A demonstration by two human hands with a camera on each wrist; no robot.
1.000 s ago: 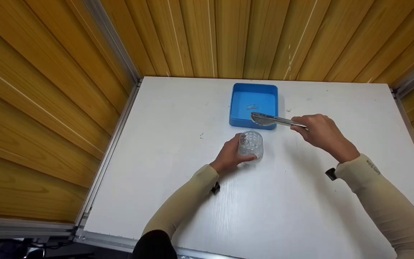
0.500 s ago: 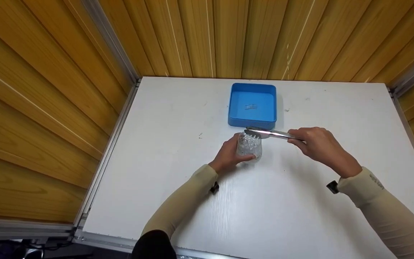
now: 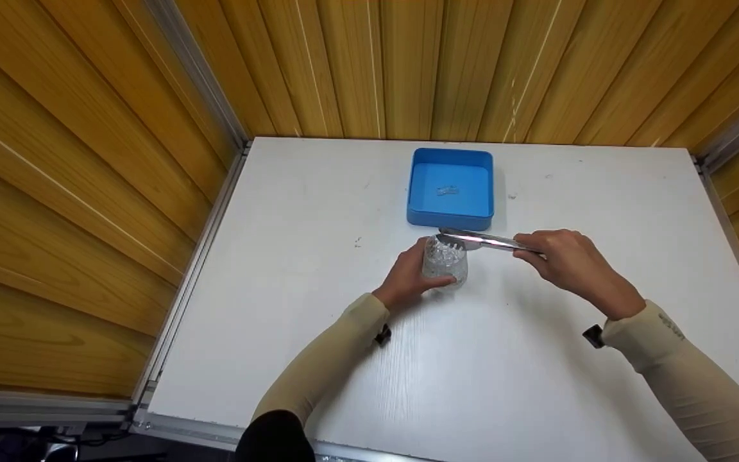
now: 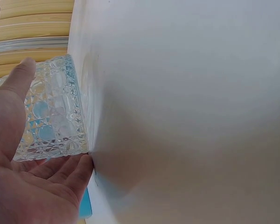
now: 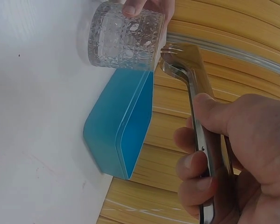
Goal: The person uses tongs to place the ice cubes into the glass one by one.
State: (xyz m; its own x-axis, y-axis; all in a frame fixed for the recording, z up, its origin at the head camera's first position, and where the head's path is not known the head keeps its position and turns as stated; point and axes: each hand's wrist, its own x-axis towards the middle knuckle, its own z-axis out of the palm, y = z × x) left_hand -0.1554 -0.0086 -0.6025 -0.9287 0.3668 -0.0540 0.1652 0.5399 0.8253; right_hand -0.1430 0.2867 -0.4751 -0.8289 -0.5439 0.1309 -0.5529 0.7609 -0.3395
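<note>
A clear patterned glass [image 3: 446, 266] stands upright on the white table, and my left hand [image 3: 411, 277] grips its side. In the left wrist view the thumb lies on one side of the glass [image 4: 51, 109] and the fingers on the other. My right hand [image 3: 568, 266] holds metal serving tongs [image 3: 494, 241] by the handle. The toothed tips of the tongs [image 5: 175, 65] are over the mouth of the glass. Whether anything lies between the tips or inside the glass is hard to tell.
Beyond the glass sits a square blue box [image 3: 450, 219], open at the top. A small clear piece [image 3: 448, 190] lies on its floor. Wood-panelled walls [image 3: 401, 70] border the back and the sides of the table [image 3: 318, 212].
The right hand has brought the tongs from over the blue box's near rim toward me to the glass mouth, then lowered them slightly. The left hand and the glass have stayed in place.
</note>
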